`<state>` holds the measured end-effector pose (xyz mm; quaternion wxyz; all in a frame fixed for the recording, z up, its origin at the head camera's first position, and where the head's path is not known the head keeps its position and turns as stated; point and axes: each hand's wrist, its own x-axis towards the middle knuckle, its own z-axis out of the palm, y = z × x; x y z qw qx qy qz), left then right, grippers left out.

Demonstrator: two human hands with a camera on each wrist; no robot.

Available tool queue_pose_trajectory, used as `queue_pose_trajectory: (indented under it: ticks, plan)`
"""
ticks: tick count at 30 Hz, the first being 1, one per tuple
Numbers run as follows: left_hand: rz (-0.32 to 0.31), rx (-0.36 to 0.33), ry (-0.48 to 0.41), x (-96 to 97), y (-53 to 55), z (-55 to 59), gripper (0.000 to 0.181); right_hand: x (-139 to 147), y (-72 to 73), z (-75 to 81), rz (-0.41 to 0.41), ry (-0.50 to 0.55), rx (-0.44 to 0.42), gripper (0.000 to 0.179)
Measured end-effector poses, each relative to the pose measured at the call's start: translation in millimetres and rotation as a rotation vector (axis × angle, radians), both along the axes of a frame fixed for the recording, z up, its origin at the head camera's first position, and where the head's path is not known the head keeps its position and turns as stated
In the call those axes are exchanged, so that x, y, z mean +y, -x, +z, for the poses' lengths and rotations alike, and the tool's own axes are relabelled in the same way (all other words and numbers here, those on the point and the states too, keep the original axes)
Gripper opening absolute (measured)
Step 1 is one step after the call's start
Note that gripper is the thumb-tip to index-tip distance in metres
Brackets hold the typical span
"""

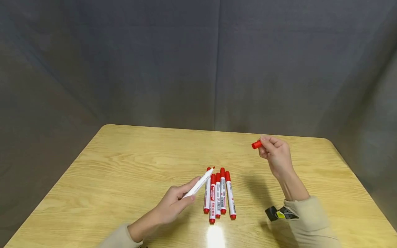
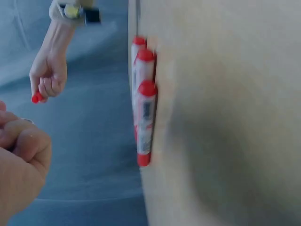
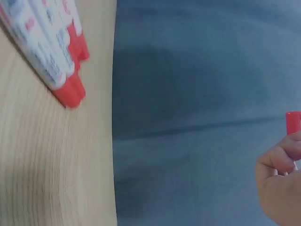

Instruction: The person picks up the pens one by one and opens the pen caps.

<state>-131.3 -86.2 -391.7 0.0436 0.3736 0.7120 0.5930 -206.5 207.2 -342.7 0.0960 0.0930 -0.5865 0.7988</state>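
Observation:
In the head view my left hand (image 1: 170, 206) grips an uncapped white marker (image 1: 199, 183), its red tip pointing up and to the right. Off to the right, my right hand (image 1: 277, 155) is raised above the table and pinches a red marker cap (image 1: 256, 144) between thumb and fingers. That same cap (image 3: 293, 123) shows at the edge of the right wrist view. Beside the left hand, several capped whiteboard markers (image 1: 212, 198) with red caps and red ends lie side by side. The held marker's tip overlaps the leftmost of them in the head view.
All the loose markers lie on a light wooden table (image 1: 130, 162) with rounded far corners. Behind it hangs a dark grey cloth (image 1: 155, 69). A black strap device (image 1: 280, 213) sits on the right wrist over a beige sleeve (image 1: 313, 220).

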Motion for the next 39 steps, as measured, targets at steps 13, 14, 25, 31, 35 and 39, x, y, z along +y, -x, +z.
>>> queue_pose_trajectory:
  ticks: [13, 14, 25, 31, 35, 39]
  plan:
    - [0.227, 0.241, 0.082, -22.2, 13.4, -11.3, 0.046, 26.4, -7.6, -18.2, 0.131, -0.142, -0.097, 0.017]
    - [0.236, 0.250, 0.085, -25.1, 14.5, -11.7, 0.045, 28.2, -8.1, -18.6, 0.136, -0.143, -0.102, 0.017]
    - [0.384, 0.367, 0.163, -55.5, 23.4, -11.2, 0.046, 38.1, -11.3, -18.1, 0.139, -0.151, -0.120, 0.016]
    - [0.456, 0.406, 0.207, -74.6, 28.6, -15.0, 0.045, 41.5, -12.0, -18.8, 0.138, -0.156, -0.122, 0.016]
    - [0.517, 0.423, 0.231, -88.2, 33.2, -17.9, 0.044, 42.8, -13.1, -19.6, 0.137, -0.165, -0.128, 0.017]
    - [0.584, 0.421, 0.269, -102.7, 38.6, -21.0, 0.044, 44.5, -14.6, -20.2, 0.135, -0.163, -0.132, 0.016]
